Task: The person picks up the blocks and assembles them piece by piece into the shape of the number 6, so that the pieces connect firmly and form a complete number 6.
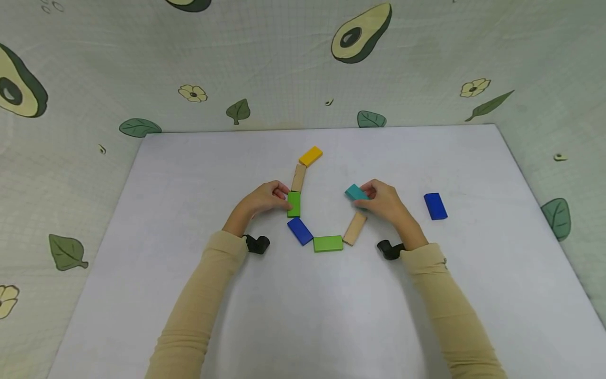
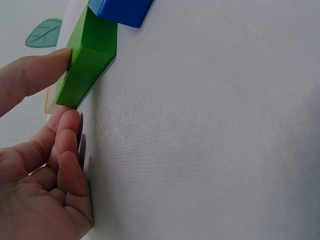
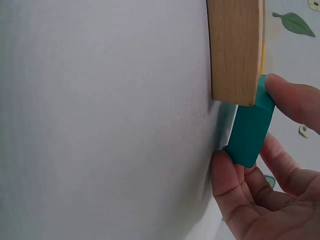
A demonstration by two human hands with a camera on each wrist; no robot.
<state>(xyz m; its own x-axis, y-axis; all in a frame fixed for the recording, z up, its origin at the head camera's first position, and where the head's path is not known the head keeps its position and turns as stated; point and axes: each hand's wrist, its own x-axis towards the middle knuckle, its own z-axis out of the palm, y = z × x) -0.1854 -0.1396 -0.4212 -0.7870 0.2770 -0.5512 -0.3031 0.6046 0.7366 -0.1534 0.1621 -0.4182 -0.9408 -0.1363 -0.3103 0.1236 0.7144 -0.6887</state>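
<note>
My left hand (image 1: 263, 199) is at a green block (image 1: 294, 202) in a curved row, its thumb on the block and its index fingertip at the block's end. In the left wrist view that green block (image 2: 89, 57) touches a blue block (image 2: 124, 10), and the other fingers curl beside it. My right hand (image 1: 383, 201) pinches a teal block (image 1: 355, 192) between thumb and fingers. Seen from the right wrist, the teal block (image 3: 250, 131) is tilted, close to the end of a plain wooden block (image 3: 234, 52).
The row also holds a yellow block (image 1: 310, 156), another wooden block (image 1: 299, 178), a blue block (image 1: 300, 231), a second green block (image 1: 328, 243) and the plain wooden block (image 1: 354, 228). A separate blue block (image 1: 435, 206) lies to the right on the white tabletop (image 1: 303, 316).
</note>
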